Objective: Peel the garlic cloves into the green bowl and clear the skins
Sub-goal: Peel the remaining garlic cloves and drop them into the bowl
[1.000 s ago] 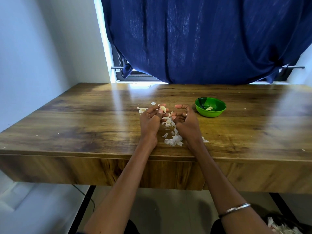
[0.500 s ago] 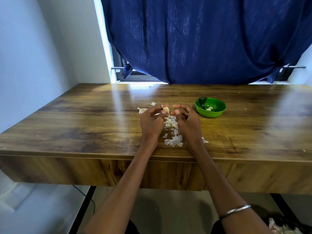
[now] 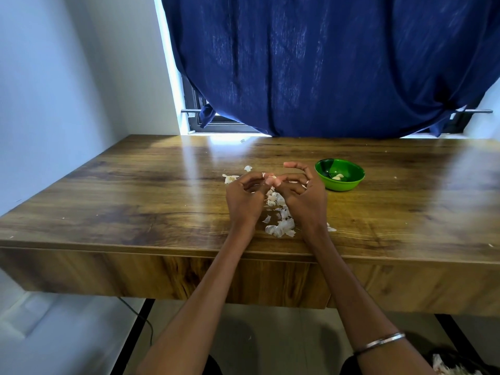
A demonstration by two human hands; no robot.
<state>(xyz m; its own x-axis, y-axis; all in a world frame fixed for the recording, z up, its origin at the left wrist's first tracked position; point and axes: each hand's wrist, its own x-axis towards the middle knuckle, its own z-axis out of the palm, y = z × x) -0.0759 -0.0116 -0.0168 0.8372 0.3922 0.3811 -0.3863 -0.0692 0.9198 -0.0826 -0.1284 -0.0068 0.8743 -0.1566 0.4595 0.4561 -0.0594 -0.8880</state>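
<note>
Left hand: the left hand (image 3: 244, 197) is over the middle of the table, fingers curled, fingertips pinching a garlic clove (image 3: 270, 179).
Right hand: the right hand (image 3: 304, 194) meets it from the right, thumb and a finger pinching the same clove; index finger raised.
Garlic clove: small and pale, held between both sets of fingertips above the table.
Green bowl: the green bowl (image 3: 339, 174) sits just right of the right hand, a few pale peeled cloves inside.
Skins: the skins (image 3: 280, 217) lie scattered between the wrists, down to the near edge; a few more bits lie left of the hands.
Table: the wooden table (image 3: 135, 201) runs under a blue curtain (image 3: 324, 63).
Bracelet: a metal bracelet (image 3: 380, 342) circles the right forearm.
</note>
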